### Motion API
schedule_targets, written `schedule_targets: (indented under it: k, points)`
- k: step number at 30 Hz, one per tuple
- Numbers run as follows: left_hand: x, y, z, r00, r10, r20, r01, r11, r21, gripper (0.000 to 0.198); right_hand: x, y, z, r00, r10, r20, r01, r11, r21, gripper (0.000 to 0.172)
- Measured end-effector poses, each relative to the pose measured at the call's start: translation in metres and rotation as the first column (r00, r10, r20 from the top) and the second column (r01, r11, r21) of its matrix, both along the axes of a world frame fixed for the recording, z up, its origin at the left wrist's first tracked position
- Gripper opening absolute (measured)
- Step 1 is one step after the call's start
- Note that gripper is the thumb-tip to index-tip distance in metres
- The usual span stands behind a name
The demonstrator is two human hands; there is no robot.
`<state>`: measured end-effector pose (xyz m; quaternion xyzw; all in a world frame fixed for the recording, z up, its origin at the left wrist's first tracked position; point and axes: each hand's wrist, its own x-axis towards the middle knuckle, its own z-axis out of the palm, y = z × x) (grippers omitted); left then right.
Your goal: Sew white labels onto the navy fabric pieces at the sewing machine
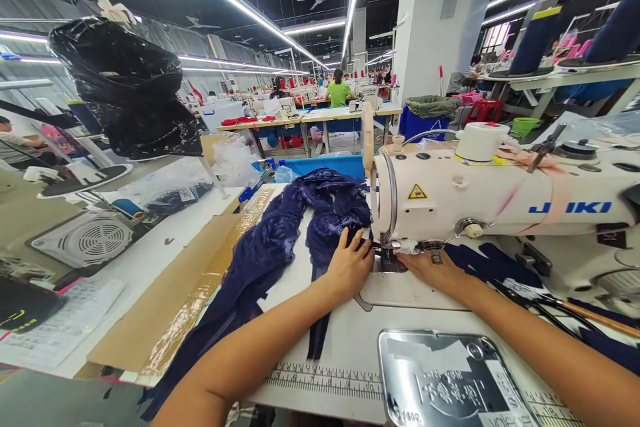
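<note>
Navy fabric [267,240], partly patterned, crumpled in loops, lying left of the sewing machine [500,193]

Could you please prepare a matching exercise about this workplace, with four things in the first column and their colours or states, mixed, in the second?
Column 1
1. Cloth left of the machine
2. Sewing machine
3. Flat case
4. Left hand

Column 2
A. shiny silver
B. touching the cloth
C. dark blue
D. white, with blue lettering

Pairs: 1-C, 2-D, 3-A, 4-B
</note>
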<state>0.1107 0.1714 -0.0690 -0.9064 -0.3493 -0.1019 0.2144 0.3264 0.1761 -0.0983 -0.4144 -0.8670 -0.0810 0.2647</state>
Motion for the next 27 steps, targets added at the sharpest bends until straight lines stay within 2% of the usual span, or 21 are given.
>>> schedule_targets:
  k: [7, 10, 17, 27]
  points:
    - [0.005, 0.014, 0.008, 0.999, -0.037, -0.040, 0.030, 0.989, -0.144, 0.029, 0.001, -0.009, 0.008, 0.993, -0.018, 0.116, 0.012, 0.999, 0.053, 0.036]
    - [0.005, 0.015, 0.007, 0.999, -0.042, -0.033, 0.036, 0.988, -0.150, 0.030, 0.001, -0.009, 0.004, 0.987, -0.030, 0.159, 0.017, 0.997, 0.081, 0.035]
    - [0.003, 0.019, 0.004, 0.998, -0.061, -0.031, 0.056, 0.987, -0.148, 0.029, -0.003, -0.005, -0.011, 0.981, -0.149, 0.128, 0.142, 0.988, 0.065, 0.032]
    - [0.006, 0.027, 0.007, 0.996, -0.091, -0.018, 0.086, 0.980, -0.182, 0.028, -0.010, -0.010, -0.012, 0.955, -0.245, 0.167, 0.235, 0.969, 0.076, 0.035]
